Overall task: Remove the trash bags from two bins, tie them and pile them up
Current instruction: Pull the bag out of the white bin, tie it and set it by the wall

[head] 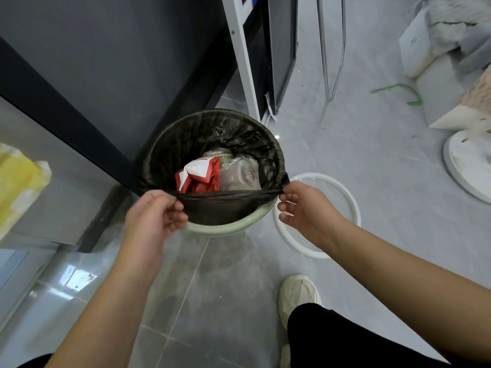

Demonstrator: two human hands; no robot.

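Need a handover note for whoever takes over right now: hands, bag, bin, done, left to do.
Left hand pinches the near edge of the bag. Right hand pinches the same edge at the right side of the bin.
The bag sits in the bin with trash inside. Its near edge is off the rim, stretched between the hands; the far edge is still over the rim.
Done: near edge freed.
Left: free the rest, lift out, tie, repeat with the second bin (not in view), pile both.
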